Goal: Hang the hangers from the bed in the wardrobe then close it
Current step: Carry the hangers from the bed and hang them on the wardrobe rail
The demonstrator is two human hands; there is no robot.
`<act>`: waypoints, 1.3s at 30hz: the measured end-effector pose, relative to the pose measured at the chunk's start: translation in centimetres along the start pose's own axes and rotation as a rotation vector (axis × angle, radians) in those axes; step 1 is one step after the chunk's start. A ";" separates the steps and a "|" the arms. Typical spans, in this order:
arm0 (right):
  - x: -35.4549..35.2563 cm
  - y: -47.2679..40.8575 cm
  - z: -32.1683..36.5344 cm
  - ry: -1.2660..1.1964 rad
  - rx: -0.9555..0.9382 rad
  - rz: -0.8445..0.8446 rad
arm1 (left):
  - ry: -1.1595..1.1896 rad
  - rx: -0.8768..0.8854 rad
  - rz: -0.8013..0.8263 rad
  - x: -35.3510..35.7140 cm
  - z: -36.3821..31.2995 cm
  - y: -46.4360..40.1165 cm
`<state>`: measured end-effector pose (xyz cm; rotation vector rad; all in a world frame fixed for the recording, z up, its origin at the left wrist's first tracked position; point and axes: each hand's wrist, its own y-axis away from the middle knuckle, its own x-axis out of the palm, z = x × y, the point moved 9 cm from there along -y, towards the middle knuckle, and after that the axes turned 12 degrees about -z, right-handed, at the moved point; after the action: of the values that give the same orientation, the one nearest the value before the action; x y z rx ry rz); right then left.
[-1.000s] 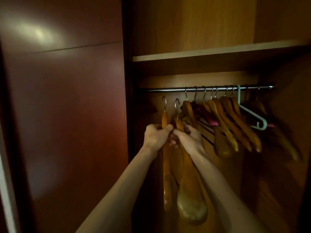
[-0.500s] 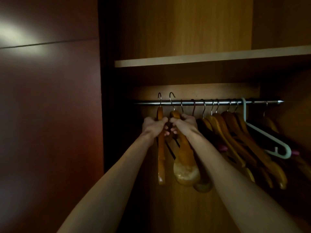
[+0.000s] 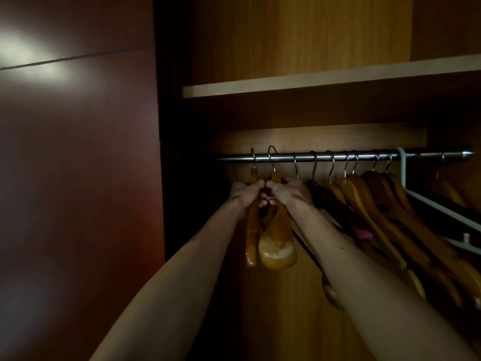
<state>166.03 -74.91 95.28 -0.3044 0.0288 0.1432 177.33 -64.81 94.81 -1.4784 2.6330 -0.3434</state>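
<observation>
Inside the open wardrobe a metal rail (image 3: 325, 155) runs across. My left hand (image 3: 244, 192) grips a narrow wooden hanger (image 3: 252, 230) near its neck; its hook sits over the rail's left end. My right hand (image 3: 286, 190) grips a wide-shouldered wooden hanger (image 3: 277, 243) just beside it, and that hook also curves over the rail. The two hands touch each other. To the right, several more wooden hangers (image 3: 369, 204) and a white plastic hanger (image 3: 442, 212) hang on the rail.
A dark red wardrobe door (image 3: 78, 178) stands to the left of the opening. A wooden shelf (image 3: 312, 80) crosses above the rail. The wardrobe's wooden back panel (image 3: 286, 308) shows below the hangers. The scene is dim.
Both hands have lifted the two hangers from below the rail up to it, and the hooks now sit over the rail. The view has shifted closer and upward.
</observation>
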 end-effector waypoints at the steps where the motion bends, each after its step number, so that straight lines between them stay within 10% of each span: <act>1: 0.1 0.1 -0.2 0.001 0.003 0.001 | -0.012 -0.002 0.005 0.2 0.4 -0.1; 39: -9.2 15.1 -7.7 0.189 -0.174 0.044 | -0.114 0.331 -0.071 -2.1 8.9 11.8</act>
<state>154.64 -64.20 83.91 -0.4907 0.2116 0.1604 170.41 -58.38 83.26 -1.4349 2.3030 -0.6454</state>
